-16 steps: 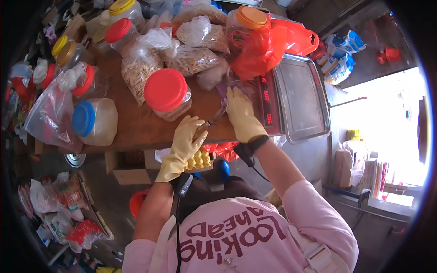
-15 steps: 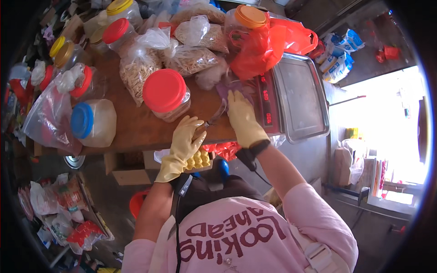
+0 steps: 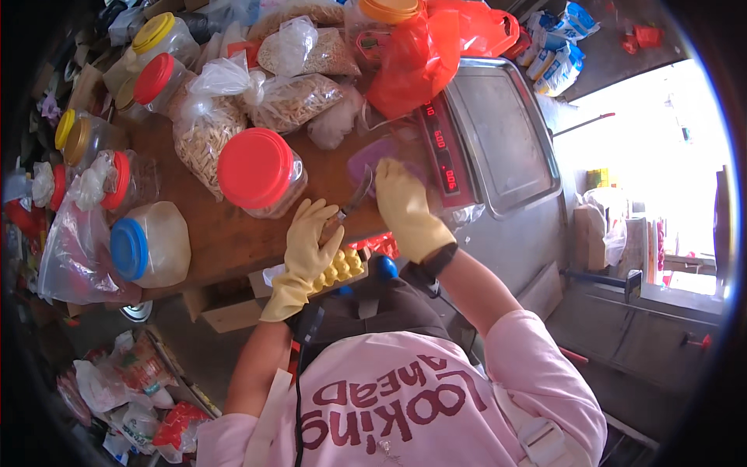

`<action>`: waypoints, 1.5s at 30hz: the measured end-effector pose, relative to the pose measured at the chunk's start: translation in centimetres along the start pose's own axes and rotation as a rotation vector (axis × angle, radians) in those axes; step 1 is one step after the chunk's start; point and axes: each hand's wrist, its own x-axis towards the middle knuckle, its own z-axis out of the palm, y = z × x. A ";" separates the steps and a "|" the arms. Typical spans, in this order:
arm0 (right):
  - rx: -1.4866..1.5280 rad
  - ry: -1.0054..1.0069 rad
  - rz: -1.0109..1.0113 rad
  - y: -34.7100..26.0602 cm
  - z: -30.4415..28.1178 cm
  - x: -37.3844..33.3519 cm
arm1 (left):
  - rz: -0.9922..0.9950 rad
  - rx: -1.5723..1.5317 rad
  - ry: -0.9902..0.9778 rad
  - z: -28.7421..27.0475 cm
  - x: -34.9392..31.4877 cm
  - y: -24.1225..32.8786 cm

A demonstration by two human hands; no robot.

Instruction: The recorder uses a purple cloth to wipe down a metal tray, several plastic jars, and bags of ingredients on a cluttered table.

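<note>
- Little has shifted since half a second ago: both gloved hands stay at the near edge of the wooden table (image 3: 233,233), the right one reaching a touch closer to the scale.
- Left hand (image 3: 311,241), in a yellow glove, has its grip closed round the handle of a knife (image 3: 356,196); the blade points up and away across the table.
- Right hand (image 3: 408,210), also gloved, lies flat with fingers spread on a purple bag (image 3: 366,156) on the table, holding nothing that shows.
- That bag sits between the knife and the scale (image 3: 482,132), whose red digits glow just beside the right hand's fingers.
- A jar with a red lid (image 3: 261,171) stands close to the left of the knife, with tied bags of nuts (image 3: 210,124) behind it.
- An orange plastic bag (image 3: 428,54) crowds the far side, touching the scale's top corner.
- A jar with a blue lid (image 3: 148,245) sits well to the left.
</note>
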 end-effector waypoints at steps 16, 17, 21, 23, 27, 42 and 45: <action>0.327 -0.728 0.610 3.3 -8.8 -13.1 | 0.014 -0.018 -0.008 -0.5 -0.7 -1.1; 0.380 -0.693 0.572 4.4 -10.4 -15.1 | 0.041 -0.029 -0.003 -0.4 -0.8 -1.2; 0.252 -0.598 0.770 5.9 -9.3 -18.7 | -0.015 -0.095 -0.062 -0.6 0.3 0.3; 0.174 -0.368 0.628 4.9 -11.1 -16.2 | -0.037 -0.109 -0.077 -1.1 0.2 0.5; 0.502 -0.339 0.353 0.7 -13.6 -8.0 | -0.302 -0.380 -0.029 -1.8 -0.8 3.1; 0.319 -0.224 0.784 11.3 -0.8 -22.2 | -0.801 -0.516 -0.111 -4.6 -5.2 8.1; 0.471 -0.307 0.894 11.3 -4.6 -22.5 | -0.774 -0.530 -0.040 -4.2 -5.9 8.2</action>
